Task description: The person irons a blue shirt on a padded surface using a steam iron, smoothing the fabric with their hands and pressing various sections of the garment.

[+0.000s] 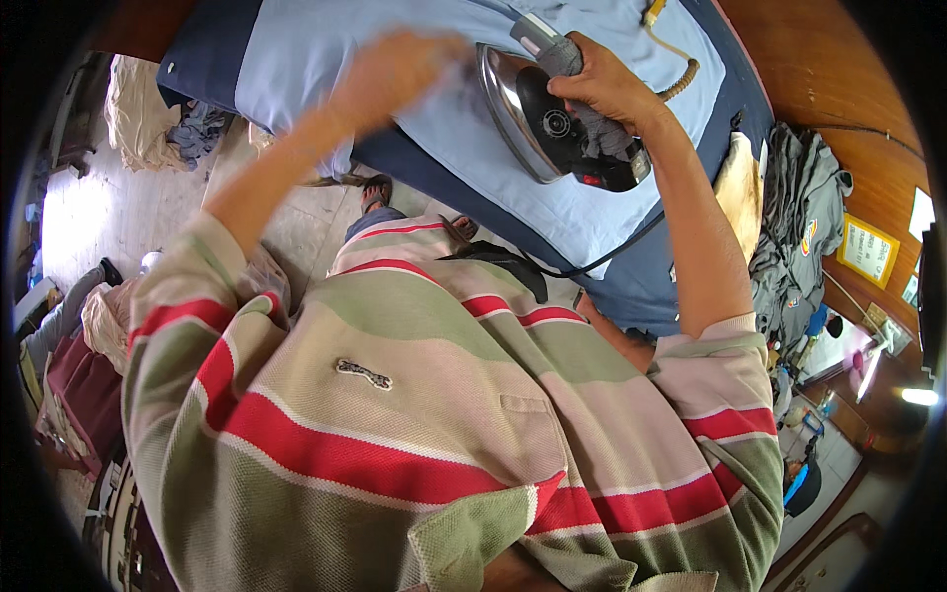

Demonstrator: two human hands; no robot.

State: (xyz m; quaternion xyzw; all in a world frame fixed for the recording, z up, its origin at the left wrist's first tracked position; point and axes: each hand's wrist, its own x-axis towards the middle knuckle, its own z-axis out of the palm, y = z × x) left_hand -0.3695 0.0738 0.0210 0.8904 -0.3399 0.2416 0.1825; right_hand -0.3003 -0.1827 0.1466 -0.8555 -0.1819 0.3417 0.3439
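Note:
My right hand (610, 87) is wrapped round the cloth-bound handle of a black and silver clothes iron (533, 113). The iron is over a light blue garment (592, 212), near its front edge; whether its soleplate touches the fabric cannot be made out. To the left of the iron, my left hand (402, 77) is smeared by motion above the same garment, its fingers unclear. Under the garment lies a dark blue padded surface (424, 168).
A coiled tan cord (681, 79) lies to the right of the iron, and a black cable (621, 247) hangs along the front edge. Dark grey clothes (794, 207) hang at the right by a wooden panel (819, 59). Pale cloth (138, 113) hangs at the far left.

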